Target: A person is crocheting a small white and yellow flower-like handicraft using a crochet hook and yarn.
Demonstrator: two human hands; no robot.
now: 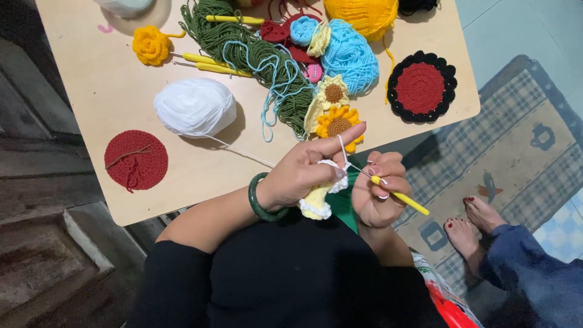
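My left hand [303, 170] pinches a small pale yellow and white crochet piece [319, 197], with white yarn looped over its raised forefinger. A dark green bangle [260, 203] circles that wrist. My right hand [378, 191] grips a yellow-handled crochet hook [401, 197] whose metal tip meets the piece. The white strand runs back to a white yarn ball [194, 107] on the wooden table [109, 91]. Both hands work just off the table's near edge, above my lap.
On the table lie a red crochet disc [136, 160], a red and black coaster [421, 88], sunflower pieces [336, 121], green yarn [243, 48], blue yarn [350, 58], yellow yarn [361, 15], a yellow crochet rose [150, 44] and spare hooks [209, 63]. Another person's bare feet [470, 225] rest on a checked rug [522, 152].
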